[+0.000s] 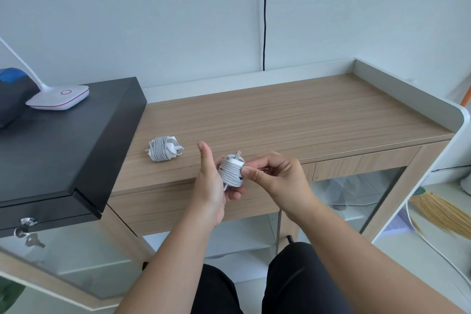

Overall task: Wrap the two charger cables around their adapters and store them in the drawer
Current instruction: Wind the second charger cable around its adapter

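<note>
Nearest me, black-trousered knees (293, 285) at the bottom edge, both bare forearms reaching up from them; my left hand (212, 183) cradles a white charger adapter wound in white cable (232, 172) from below and the side, fingers curled under it, thumb standing straight up and free; my right hand (274, 176) meets it from the right, thumb and forefinger pinching the cable coils near a loose end, other fingers folded; metal plug prongs (238, 154) stick up from the adapter's top; the bundle sits in the air just above the front edge of the light wood-grain desk (293, 120); below that edge, a closed wood-fronted drawer (356, 164) and glass-doored shelves (356, 199); further back and to the left, a second white adapter wrapped in its cable (164, 148) lies on the desk top, apart from both hands; left of it a raised black cabinet top (68, 140) with keys (26, 233) hanging at its front; on it a white lamp base with a pink ring (60, 96) beside a dark blue bag (14, 95); far right, a straw broom (443, 214); at the back, a black cord (264, 13) running down the pale wall.
</note>
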Available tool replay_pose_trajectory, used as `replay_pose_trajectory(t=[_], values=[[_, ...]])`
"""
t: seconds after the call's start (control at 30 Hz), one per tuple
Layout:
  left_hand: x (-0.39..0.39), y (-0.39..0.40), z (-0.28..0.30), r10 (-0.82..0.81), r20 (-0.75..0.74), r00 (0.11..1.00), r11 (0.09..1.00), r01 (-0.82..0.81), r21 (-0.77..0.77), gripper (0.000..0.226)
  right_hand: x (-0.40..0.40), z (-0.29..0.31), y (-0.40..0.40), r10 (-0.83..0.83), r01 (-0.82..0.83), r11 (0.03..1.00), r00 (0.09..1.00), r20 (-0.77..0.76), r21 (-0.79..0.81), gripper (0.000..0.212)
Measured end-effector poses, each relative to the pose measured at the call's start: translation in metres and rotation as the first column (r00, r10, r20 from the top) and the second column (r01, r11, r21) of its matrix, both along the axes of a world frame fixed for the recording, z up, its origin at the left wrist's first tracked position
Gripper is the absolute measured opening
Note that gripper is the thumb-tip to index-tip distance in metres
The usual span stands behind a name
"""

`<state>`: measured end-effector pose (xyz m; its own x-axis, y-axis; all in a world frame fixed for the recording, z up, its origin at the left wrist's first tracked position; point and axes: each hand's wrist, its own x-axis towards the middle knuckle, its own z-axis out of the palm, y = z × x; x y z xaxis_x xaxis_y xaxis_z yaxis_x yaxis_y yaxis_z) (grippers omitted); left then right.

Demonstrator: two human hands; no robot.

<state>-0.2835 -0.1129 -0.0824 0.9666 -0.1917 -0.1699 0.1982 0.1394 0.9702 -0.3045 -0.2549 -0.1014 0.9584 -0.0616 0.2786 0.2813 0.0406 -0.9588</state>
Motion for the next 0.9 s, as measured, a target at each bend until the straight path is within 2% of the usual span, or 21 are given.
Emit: replay_pose_trajectory(t=[0.07, 0.17, 0.2, 0.23, 0.33, 0.47, 0.67, 0.9], values=[[0.001, 0.001, 0.000, -0.046, -0.007, 0.999, 0.999, 0.046, 0.000, 0.079, 0.001, -0.002, 0.001, 0.008, 0.000, 0.992, 0.997, -0.071, 0.126, 0.001], [0.000, 0.009, 0.004, -0.228, -0.015, 0.974, 0.968, 0.225, -0.115, 0.043, 0.005, -0.003, -0.002, 0.072, -0.038, 0.961, 0.991, -0.116, 0.276, 0.003], [0.000, 0.012, 0.005, -0.272, -0.023, 0.962, 0.953, 0.266, -0.148, 0.042, 0.006, -0.003, -0.002, 0.089, -0.047, 0.950, 0.988, -0.123, 0.307, 0.002], [0.001, 0.015, 0.006, -0.297, -0.030, 0.954, 0.944, 0.289, -0.163, 0.051, 0.007, -0.002, -0.003, 0.096, -0.051, 0.944, 0.988, -0.125, 0.326, 0.004], [-0.001, 0.017, 0.005, -0.305, 0.005, 0.952, 0.945, 0.303, -0.125, 0.064, 0.009, 0.000, -0.003, 0.113, -0.069, 0.934, 0.988, -0.107, 0.350, 0.016], [-0.004, 0.014, 0.000, -0.262, 0.080, 0.962, 0.957, 0.269, -0.109, 0.053, 0.010, 0.001, -0.004, 0.126, -0.102, 0.942, 0.990, -0.056, 0.319, 0.009], [-0.004, 0.011, -0.005, -0.236, 0.144, 0.961, 0.947, 0.261, -0.190, 0.043, 0.007, 0.011, -0.006, 0.109, -0.109, 0.967, 0.994, 0.013, 0.229, 0.003], [0.000, 0.011, -0.012, -0.241, 0.129, 0.962, 0.894, 0.272, -0.357, 0.061, 0.004, 0.013, -0.005, 0.058, -0.070, 0.993, 0.991, 0.119, 0.100, 0.010]])
